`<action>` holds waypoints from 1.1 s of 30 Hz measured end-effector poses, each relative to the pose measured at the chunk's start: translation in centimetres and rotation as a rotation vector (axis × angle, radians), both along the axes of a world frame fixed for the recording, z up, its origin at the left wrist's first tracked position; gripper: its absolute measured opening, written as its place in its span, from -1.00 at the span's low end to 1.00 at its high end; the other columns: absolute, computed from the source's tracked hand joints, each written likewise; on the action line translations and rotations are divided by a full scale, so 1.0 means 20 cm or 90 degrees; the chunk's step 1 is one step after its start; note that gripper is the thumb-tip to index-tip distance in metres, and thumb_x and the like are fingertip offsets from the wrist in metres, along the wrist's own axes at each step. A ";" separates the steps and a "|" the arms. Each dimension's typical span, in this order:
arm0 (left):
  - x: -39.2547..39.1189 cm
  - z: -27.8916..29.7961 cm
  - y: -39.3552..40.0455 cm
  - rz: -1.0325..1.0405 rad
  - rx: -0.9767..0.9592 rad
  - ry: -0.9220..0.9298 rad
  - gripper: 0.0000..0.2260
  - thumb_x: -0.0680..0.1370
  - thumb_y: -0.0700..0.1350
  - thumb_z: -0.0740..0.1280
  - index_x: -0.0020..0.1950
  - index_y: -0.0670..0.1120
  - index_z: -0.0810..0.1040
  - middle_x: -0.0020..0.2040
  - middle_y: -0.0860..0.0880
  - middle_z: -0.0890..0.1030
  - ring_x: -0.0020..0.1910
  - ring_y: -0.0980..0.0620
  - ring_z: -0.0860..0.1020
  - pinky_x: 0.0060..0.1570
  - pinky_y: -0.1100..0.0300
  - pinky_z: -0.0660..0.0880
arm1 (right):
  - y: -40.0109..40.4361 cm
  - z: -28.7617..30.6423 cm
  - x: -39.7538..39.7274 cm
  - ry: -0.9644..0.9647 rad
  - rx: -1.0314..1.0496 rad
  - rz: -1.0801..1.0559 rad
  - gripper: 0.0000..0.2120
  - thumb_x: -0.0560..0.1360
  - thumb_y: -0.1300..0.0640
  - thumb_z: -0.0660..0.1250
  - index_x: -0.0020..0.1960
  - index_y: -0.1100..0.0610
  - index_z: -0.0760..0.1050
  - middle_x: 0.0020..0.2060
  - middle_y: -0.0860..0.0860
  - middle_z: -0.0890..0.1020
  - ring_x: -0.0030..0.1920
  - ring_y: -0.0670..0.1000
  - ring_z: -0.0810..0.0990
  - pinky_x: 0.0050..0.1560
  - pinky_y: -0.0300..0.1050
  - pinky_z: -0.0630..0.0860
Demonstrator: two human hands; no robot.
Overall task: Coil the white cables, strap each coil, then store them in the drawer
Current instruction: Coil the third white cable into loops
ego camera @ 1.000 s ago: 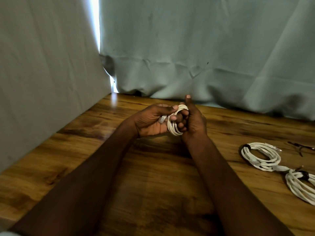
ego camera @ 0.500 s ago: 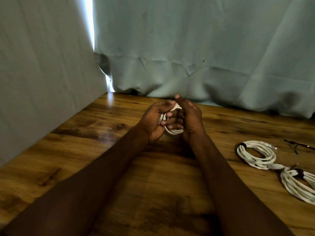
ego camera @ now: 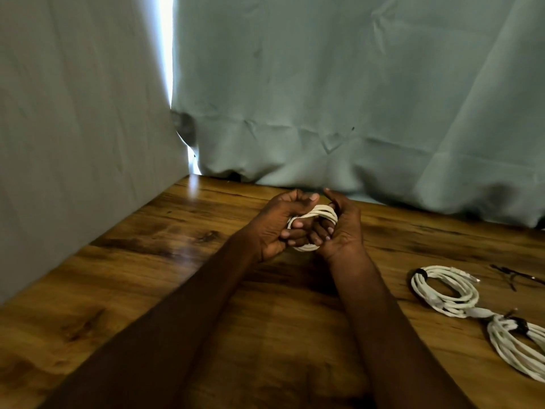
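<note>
Left hand (ego camera: 277,225) and right hand (ego camera: 339,228) curled around a small white cable coil (ego camera: 317,215) above the wooden table (ego camera: 147,276). Two strapped coils (ego camera: 445,290) lying at right.

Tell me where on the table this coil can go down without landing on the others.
Bare wood lies left of the left hand, out to the grey cloth wall, and in front, between the forearms. The right side of the wooden table is crowded: two strapped coils and loose dark straps. The right hand shares the held coil.

coil (ego camera: 312,219) mostly hidden; far-right coil (ego camera: 513,349) cut off
</note>
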State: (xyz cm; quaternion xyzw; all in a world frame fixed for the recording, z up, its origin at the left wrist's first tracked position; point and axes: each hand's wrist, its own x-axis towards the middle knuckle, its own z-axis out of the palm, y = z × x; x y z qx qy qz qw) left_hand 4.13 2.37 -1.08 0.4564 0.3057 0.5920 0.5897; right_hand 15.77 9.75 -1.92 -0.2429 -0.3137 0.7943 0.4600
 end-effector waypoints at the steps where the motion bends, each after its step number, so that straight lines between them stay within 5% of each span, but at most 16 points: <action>1: -0.01 -0.01 0.00 -0.027 -0.001 0.010 -0.82 0.70 -0.15 0.19 -0.08 -0.12 0.48 -0.46 -0.05 0.33 -0.66 0.14 0.24 -0.55 0.29 0.26 | 0.01 -0.01 -0.01 -0.023 -0.008 -0.026 -0.42 0.55 -0.03 0.30 -0.60 0.05 0.23 -0.73 0.03 0.25 -0.76 0.00 0.24 -0.51 -0.37 0.16; 4: -0.03 -0.03 -0.01 -0.103 -0.009 0.061 -0.78 0.71 -0.16 0.12 -0.02 -0.23 0.48 -0.41 -0.07 0.37 -0.52 0.06 0.35 -0.31 0.12 0.49 | 0.02 -0.05 -0.02 -0.155 0.020 -0.117 -0.69 0.30 -0.05 0.51 -0.33 0.10 0.44 -0.59 0.07 0.43 -0.66 0.01 0.40 -0.49 -0.27 0.37; 9: -0.04 -0.03 -0.03 -0.136 -0.044 0.070 -0.70 0.72 -0.17 0.09 -0.06 -0.18 0.57 -0.39 -0.06 0.41 -0.40 0.05 0.40 -0.28 0.16 0.48 | -0.04 -0.05 -0.03 -0.200 0.137 -0.284 -0.82 0.43 0.28 0.44 -0.26 0.24 0.46 -0.42 0.15 0.40 -0.49 0.07 0.38 -0.43 -0.17 0.34; 13: 0.02 -0.04 -0.03 -0.123 -0.032 0.064 -0.57 0.71 -0.17 0.10 -0.27 -0.04 0.60 -0.47 0.01 0.33 -0.55 0.11 0.29 -0.26 0.14 0.47 | -0.06 -0.07 -0.02 -0.235 0.264 -0.379 -0.58 0.45 0.40 0.38 -0.42 0.08 0.28 -0.52 -0.02 0.27 -0.47 -0.02 0.24 -0.45 -0.17 0.23; 17: 0.07 -0.05 -0.02 -0.069 -0.039 0.071 -0.74 0.70 -0.04 0.18 -0.14 -0.10 0.44 -0.50 0.02 0.26 -0.61 0.12 0.22 -0.34 0.14 0.42 | -0.08 -0.06 0.00 -0.208 0.261 -0.379 -0.67 0.45 0.39 0.36 -0.38 0.16 0.34 -0.46 0.06 0.28 -0.40 0.01 0.25 -0.38 -0.10 0.24; 20: 0.08 -0.07 -0.01 0.027 -0.022 0.088 -0.78 0.69 -0.16 0.24 -0.16 -0.12 0.38 -0.50 0.01 0.25 -0.63 0.14 0.18 -0.41 0.15 0.34 | -0.09 -0.06 0.00 -0.209 0.219 -0.346 -0.89 0.50 0.30 0.38 -0.21 0.26 0.53 -0.39 0.16 0.43 -0.36 0.07 0.42 -0.34 -0.11 0.36; 24: 0.10 -0.07 -0.01 0.101 -0.019 0.029 -0.78 0.68 -0.17 0.27 -0.16 -0.14 0.37 -0.51 0.02 0.28 -0.63 0.15 0.18 -0.45 0.17 0.33 | -0.09 -0.04 0.00 -0.217 0.159 -0.318 -0.64 0.54 -0.05 0.35 -0.37 0.11 0.54 -0.34 0.24 0.58 -0.28 0.21 0.58 -0.21 0.15 0.55; 28: 0.07 -0.07 -0.03 0.145 -0.033 -0.007 -0.75 0.68 -0.17 0.27 -0.19 -0.08 0.33 -0.50 0.01 0.25 -0.61 0.14 0.16 -0.42 0.16 0.34 | -0.16 -0.05 0.05 -0.163 0.149 -0.362 -0.63 0.61 -0.08 0.25 -0.19 0.16 0.61 -0.28 0.10 0.66 -0.18 0.14 0.62 0.04 0.16 0.58; 33: 0.11 -0.06 -0.02 0.161 -0.019 -0.010 -0.76 0.67 -0.17 0.28 -0.18 -0.08 0.35 -0.50 0.01 0.26 -0.61 0.13 0.16 -0.41 0.18 0.32 | -0.34 -0.08 0.17 -0.165 0.190 -0.362 -0.68 0.71 0.07 0.19 -0.07 0.18 0.63 -0.13 0.13 0.70 -0.07 0.10 0.66 0.05 0.07 0.56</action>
